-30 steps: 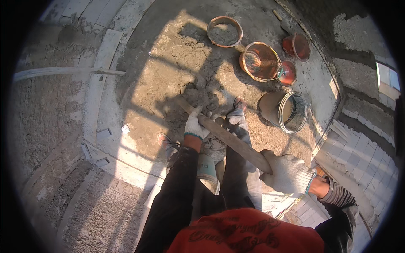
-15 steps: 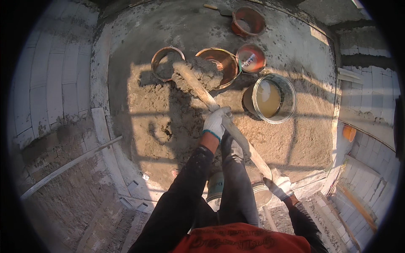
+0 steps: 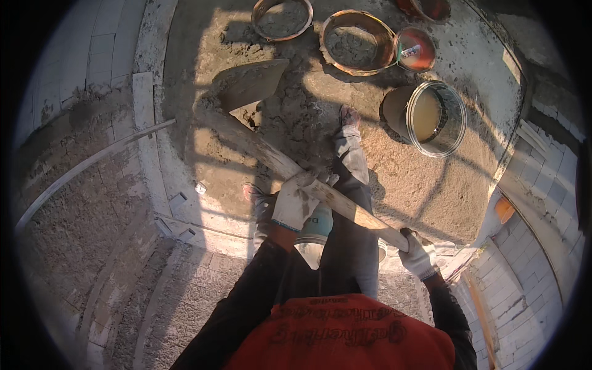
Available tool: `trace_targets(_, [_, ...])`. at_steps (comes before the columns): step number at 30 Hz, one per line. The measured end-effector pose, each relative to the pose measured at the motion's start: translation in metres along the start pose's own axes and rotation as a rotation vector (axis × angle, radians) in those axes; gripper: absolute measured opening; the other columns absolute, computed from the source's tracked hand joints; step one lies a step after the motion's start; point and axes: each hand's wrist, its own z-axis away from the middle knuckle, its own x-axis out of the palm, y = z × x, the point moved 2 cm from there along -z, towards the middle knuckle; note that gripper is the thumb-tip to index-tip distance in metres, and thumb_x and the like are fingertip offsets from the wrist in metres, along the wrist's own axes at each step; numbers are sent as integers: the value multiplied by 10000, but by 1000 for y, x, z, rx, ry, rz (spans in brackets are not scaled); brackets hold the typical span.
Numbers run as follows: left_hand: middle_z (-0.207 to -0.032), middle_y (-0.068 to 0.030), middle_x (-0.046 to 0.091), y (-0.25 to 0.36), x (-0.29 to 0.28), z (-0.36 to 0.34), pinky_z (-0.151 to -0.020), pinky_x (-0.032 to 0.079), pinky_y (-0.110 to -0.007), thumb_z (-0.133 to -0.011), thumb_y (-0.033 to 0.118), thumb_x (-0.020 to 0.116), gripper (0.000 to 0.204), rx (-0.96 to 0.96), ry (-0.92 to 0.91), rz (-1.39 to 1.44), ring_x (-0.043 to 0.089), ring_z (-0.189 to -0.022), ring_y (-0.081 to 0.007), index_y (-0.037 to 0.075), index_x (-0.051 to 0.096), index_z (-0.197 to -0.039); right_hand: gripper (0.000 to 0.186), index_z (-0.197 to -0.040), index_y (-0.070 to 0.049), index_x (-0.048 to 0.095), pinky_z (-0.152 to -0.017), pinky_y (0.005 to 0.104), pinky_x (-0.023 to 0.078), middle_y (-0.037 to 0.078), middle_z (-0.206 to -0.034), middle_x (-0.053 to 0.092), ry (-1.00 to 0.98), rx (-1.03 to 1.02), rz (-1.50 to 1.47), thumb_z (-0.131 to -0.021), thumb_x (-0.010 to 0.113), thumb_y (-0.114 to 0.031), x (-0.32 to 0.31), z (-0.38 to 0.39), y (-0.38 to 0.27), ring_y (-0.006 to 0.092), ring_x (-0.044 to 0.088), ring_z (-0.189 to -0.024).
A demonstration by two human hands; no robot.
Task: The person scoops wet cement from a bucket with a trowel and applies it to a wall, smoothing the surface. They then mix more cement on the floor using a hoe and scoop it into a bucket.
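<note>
A hoe with a long wooden handle [image 3: 351, 211] runs slantwise across the view, held in both my gloved hands. My left hand [image 3: 297, 202] is closed round the middle of the handle. Near its lower right end, my right hand [image 3: 418, 254] grips it too. The broad hoe blade [image 3: 251, 85] is at the upper left, above the wet mortar [image 3: 293, 126], with no heap of mortar on the side I see. Beyond it stand a round bucket [image 3: 282, 21] and a wider tub [image 3: 356, 43], both with grey mortar inside.
A small red bucket [image 3: 416, 50] adjoins the tub. To the right is a large bucket of murky water [image 3: 431, 117]. A teal bucket [image 3: 317, 221] stands by my legs. Pale block walls [image 3: 536, 203] and a long thin batten [image 3: 92, 160] flank the floor.
The hoe blade has swung left and nearer, away from the tub. Its mortar load is gone, and mortar now shows in the tub. Both hands still hold the handle; my view has shifted.
</note>
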Motion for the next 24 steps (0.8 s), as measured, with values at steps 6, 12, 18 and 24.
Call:
trace_targets(6, [-937, -60, 651, -44, -173, 30, -892, 612, -463, -1013, 158, 711, 91, 106, 383, 531, 671, -896, -248, 98, 653, -1051, 358, -1230, -109, 619, -675, 527, 612, 145, -855, 768, -467, -90, 604, -917, 726, -246, -18, 14, -207, 377, 779, -751])
trace_targets(12, [-858, -65, 646, -124, -254, 16, -817, 658, -464, -1032, 167, 725, 136, -136, 600, 619, 678, -828, -246, 83, 624, -995, 439, -1244, -53, 608, -797, 567, 611, 182, -905, 776, -822, -32, 883, -923, 713, -334, 57, -56, -257, 415, 785, -852])
trace_targets(18, [-874, -89, 640, -143, -318, -72, -715, 640, -457, -1055, 178, 673, 137, -172, 717, 697, 659, -752, -267, 70, 597, -1019, 479, -1250, -12, 680, -852, 512, 621, 232, -986, 782, -979, 1, 966, -892, 692, -330, 124, -153, -306, 409, 787, -929])
trace_targets(24, [-929, -105, 640, -70, -305, -150, -784, 591, -524, -1057, 223, 554, 153, -42, 541, 885, 652, -786, -305, 82, 582, -1006, 429, -1184, 17, 754, -780, 436, 664, 212, -972, 807, -970, 71, 1181, -878, 700, -280, 135, -242, -412, 299, 828, -845])
